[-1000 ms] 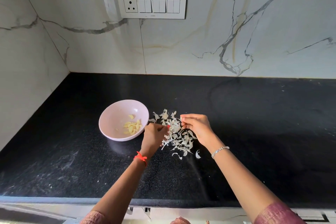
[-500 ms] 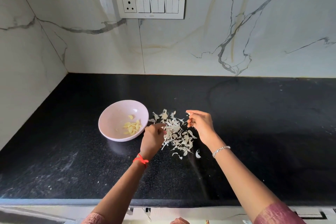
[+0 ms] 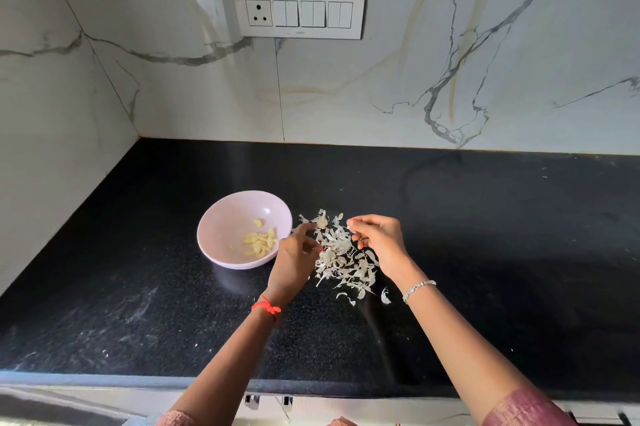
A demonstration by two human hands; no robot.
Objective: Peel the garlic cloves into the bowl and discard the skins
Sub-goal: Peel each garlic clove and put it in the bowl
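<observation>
Black stone worktop (image 3: 485, 252) carries everything in the head view, the only 1 given: a pale pink bowl (image 3: 221, 214) left of centre with the peeled garlic cloves (image 3: 261, 241) lying low against its right wall, and just to its right a loose heap of papery skins (image 3: 346, 263). 1 second ago the 2 hands met fingertip to fingertip over the heap; since then they have drawn apart. The left hand (image 3: 296, 259) now hangs between bowl and heap, fingers curled and thumb and forefinger reaching to the heap's far-left edge. Whether it pinches a skin or a clove there I cannot tell. The right hand (image 3: 379, 238) has lifted above the heap's right side, fingers loosely bent, nothing visible in them. I judge a skin was just pulled free and dropped, so this clove is probably done or nearly so. No unpeeled clove shows on the worktop, which suggests peeling is almost over. The skins have yet to be gathered and thrown away.
</observation>
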